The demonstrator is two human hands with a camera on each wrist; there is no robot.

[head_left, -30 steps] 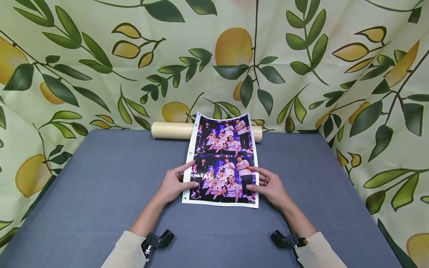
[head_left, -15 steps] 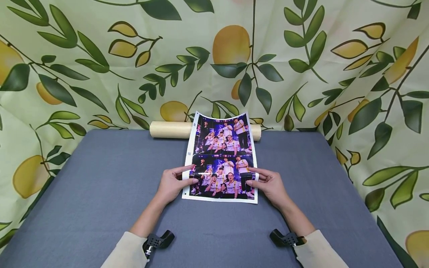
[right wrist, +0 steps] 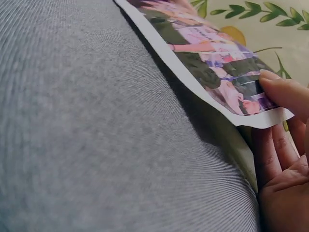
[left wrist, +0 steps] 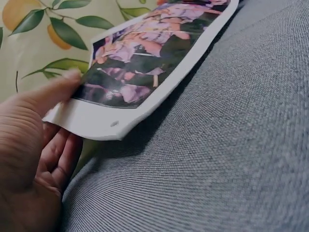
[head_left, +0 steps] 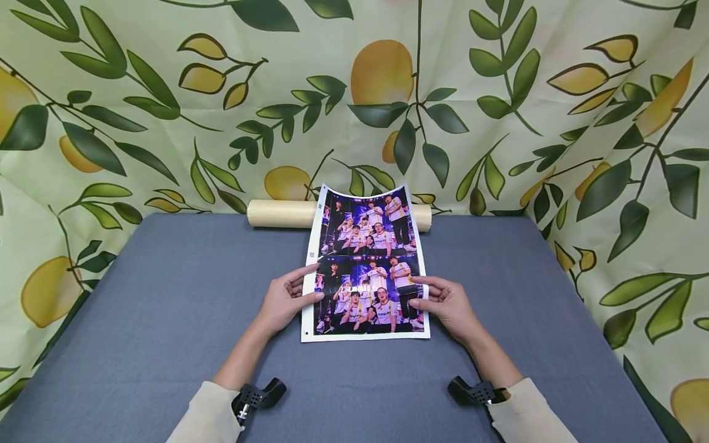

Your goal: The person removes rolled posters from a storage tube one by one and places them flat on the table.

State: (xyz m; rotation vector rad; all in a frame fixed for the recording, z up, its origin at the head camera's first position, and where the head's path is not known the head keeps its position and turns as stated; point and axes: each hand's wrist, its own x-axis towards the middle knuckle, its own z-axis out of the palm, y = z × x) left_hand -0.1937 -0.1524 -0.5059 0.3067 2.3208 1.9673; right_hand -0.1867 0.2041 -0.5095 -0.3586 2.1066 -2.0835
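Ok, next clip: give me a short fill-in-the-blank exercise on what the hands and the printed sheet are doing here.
1. The left hand and right hand hold the photo sheet by its two ____ edges.
2. The sheet's far end rests on a cardboard ____.
3. The table cover is ____ in colour.
4. The sheet shows the same group photo ____ times.

Missing words: side; tube; grey; two

The middle of the cardboard tube was hidden behind the raised photo sheet. The fingers under the sheet were concealed in the head view. In both wrist views the printed pictures were blurred, the sheet's far end was cut off, and each hand was cropped by the frame.
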